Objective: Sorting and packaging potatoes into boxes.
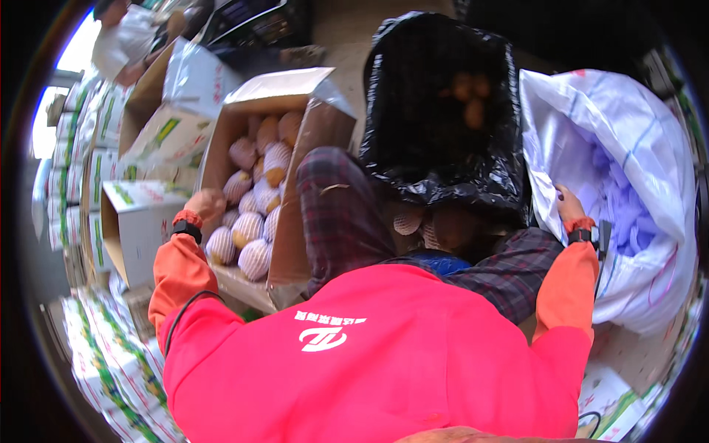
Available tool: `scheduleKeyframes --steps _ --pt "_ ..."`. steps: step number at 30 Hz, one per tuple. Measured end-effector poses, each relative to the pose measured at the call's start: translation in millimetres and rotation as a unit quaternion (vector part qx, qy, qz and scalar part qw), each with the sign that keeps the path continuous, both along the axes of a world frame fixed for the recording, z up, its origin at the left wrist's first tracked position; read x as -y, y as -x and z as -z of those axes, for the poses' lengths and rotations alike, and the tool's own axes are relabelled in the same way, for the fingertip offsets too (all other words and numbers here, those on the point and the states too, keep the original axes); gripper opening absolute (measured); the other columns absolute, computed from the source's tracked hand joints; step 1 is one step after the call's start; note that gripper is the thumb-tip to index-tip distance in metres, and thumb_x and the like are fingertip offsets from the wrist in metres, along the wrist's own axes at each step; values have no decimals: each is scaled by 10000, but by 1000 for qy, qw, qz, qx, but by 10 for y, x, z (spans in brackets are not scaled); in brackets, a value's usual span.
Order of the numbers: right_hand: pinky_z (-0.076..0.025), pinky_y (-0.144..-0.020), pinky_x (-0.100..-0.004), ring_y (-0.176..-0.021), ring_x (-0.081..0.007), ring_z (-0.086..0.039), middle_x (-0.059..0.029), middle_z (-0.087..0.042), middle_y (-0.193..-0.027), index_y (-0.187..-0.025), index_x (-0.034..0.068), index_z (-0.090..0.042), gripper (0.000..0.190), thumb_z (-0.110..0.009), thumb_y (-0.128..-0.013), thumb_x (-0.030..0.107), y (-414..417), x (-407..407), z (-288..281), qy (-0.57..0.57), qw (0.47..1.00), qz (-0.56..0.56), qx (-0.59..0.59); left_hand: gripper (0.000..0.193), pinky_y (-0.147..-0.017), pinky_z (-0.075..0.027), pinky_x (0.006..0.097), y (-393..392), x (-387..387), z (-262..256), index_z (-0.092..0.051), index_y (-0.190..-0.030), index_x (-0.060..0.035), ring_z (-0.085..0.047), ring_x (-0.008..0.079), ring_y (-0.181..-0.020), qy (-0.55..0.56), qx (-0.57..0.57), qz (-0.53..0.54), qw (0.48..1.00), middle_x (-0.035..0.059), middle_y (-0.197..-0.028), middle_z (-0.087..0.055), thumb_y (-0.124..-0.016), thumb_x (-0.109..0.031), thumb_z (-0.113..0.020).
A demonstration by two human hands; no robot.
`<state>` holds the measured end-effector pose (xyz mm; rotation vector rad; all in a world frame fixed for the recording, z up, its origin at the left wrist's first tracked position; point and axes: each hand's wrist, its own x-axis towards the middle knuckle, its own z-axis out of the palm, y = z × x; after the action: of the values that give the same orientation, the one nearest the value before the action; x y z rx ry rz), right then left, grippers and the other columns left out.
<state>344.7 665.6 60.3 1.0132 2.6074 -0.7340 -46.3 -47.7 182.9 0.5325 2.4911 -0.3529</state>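
Observation:
My left hand, blurred, is at the left wall of an open cardboard carton. Its fingers are too indistinct to show a hold. Inside the carton lie several round yellow-brown fruits in pale foam net sleeves. On the other side, my right hand has its fingers curled at the rim of a white woven sack, gripping the edge. Lilac foam net sleeves fill the sack's opening. Between carton and sack stands a container lined with black plastic, with a few orange-brown fruits deep inside.
White printed cartons are stacked along the left. Two open cartons stand beside the filled one. At upper left is another person, near a dark crate. Sleeved fruit lies below the black liner.

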Motion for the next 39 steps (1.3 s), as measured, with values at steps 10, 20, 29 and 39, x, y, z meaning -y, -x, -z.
scheduleKeyframes --steps 10,20,29,39 --pt "-448 -753 -380 -876 -329 -572 -167 -605 -940 -1122 91 -495 416 -522 -708 101 139 177 -339 -15 993 -11 120 405 -783 -457 295 -141 -4618 940 -502 -1175 -79 -575 175 -877 -279 313 292 860 122 -1017 -594 -815 -256 -562" --pt "-432 -686 -383 -790 -296 -557 -97 -556 -873 -810 74 -554 142 -586 -710 170 229 169 -506 -30 998 28 57 349 -881 -406 364 696 -5469 3065 -483 -1195 -96 -545 274 -968 -207 182 428 861 165 -1074 -553 -892 -236 -378" --pt "-423 -569 -292 -597 -195 -525 -95 -544 -919 -902 11 -533 112 -534 -800 57 290 71 -603 -106 929 297 -192 245 -730 -481 392 1528 -5390 3683 -606 -955 -67 -592 292 -809 -221 -217 410 858 178 -892 -608 -839 -215 -448" --pt "-388 -520 -224 -576 -95 -493 -65 -521 -836 -893 2 -525 90 -530 -810 36 319 87 -644 -135 925 283 -216 412 -778 -446 393 1159 -6102 3998 -514 -1098 -30 -569 262 -887 -297 -210 336 869 134 -973 -589 -714 -147 -608"
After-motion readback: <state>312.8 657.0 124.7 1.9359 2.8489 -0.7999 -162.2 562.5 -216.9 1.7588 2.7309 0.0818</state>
